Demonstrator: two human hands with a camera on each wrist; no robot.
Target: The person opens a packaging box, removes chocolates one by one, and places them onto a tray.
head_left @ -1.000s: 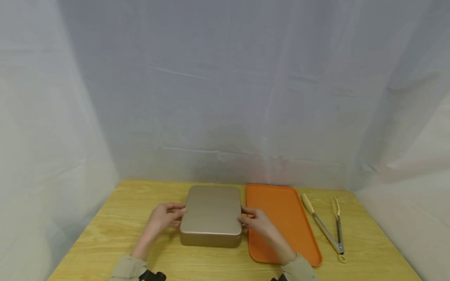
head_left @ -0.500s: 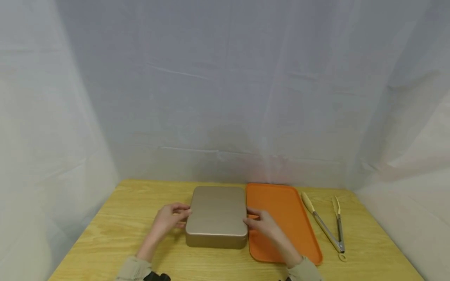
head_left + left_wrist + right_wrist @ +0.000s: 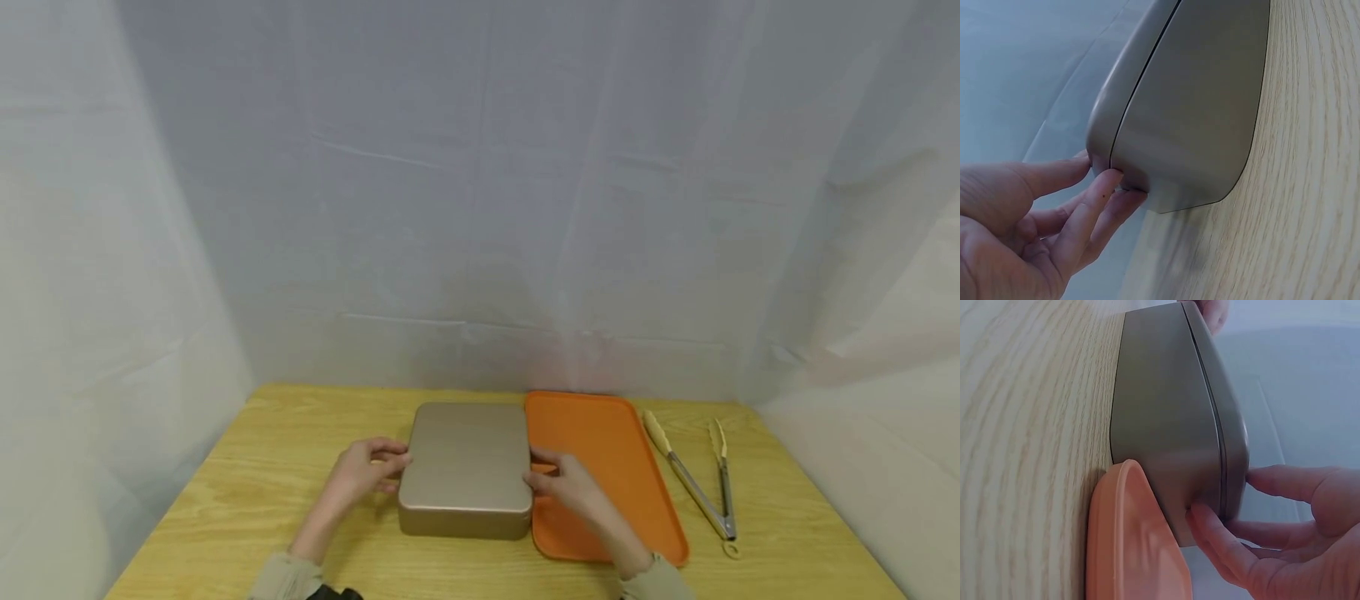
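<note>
A flat gold-coloured tin box (image 3: pixel 467 462) with its lid on lies on the wooden table (image 3: pixel 255 475). My left hand (image 3: pixel 392 468) pinches the box's left edge; in the left wrist view the thumb lies on the lid rim and the fingers (image 3: pixel 1107 187) sit at the seam of the tin box (image 3: pixel 1197 106). My right hand (image 3: pixel 540 471) pinches the right edge in the same way. In the right wrist view its fingers (image 3: pixel 1210 531) press the side of the tin box (image 3: pixel 1166 419), with the thumb on the lid.
An orange tray (image 3: pixel 611 454) lies right of the box, its rim (image 3: pixel 1125 537) against the box's side. Metal tongs (image 3: pixel 701 492) with pale yellow tips lie open at the far right. White cloth hangs behind and beside the table.
Both hands have slid the tin box to the right and a little nearer; its right side has closed the gap and now meets the orange tray's left rim.
</note>
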